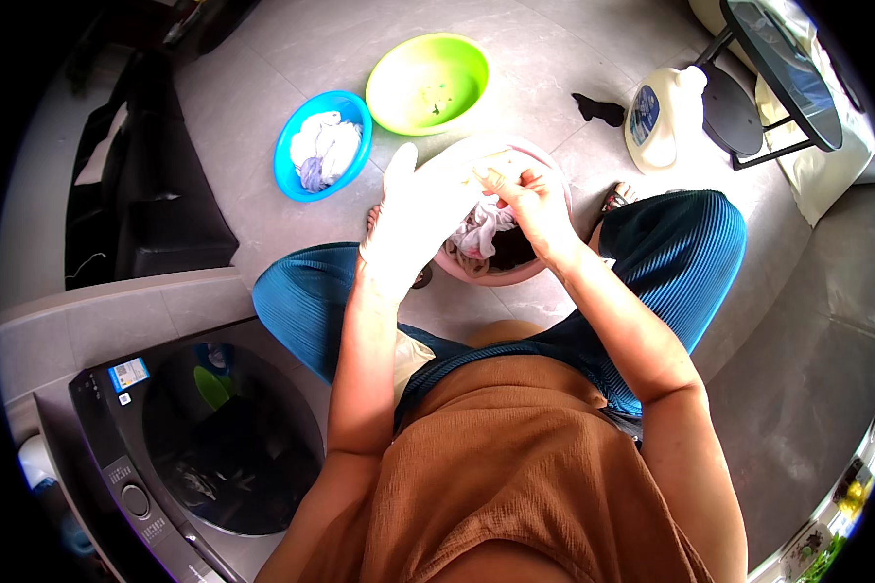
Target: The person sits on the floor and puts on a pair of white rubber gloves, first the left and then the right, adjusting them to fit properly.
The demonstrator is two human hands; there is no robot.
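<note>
My left hand (426, 208) is raised over a pink basin (474, 275), its thumb pointing up and away. Glare washes it to bright white, so I cannot tell whether a glove or cloth covers it. Close to its fingertips, my right hand (529, 197) has its thumb and fingers bent together. Something pale lies between the two hands, too overexposed to name. Under them, the basin holds crumpled whitish cloth (481, 229) and dark cloth (514, 251). The basin sits on the floor between my feet.
Beyond stand a blue basin (281, 164) with wet-looking white and bluish cloth and a lime green basin (386, 120). A black sock (599, 111) lies near a white detergent jug (663, 124) and a black side table (809, 80). A dark washing machine (135, 437) is at left.
</note>
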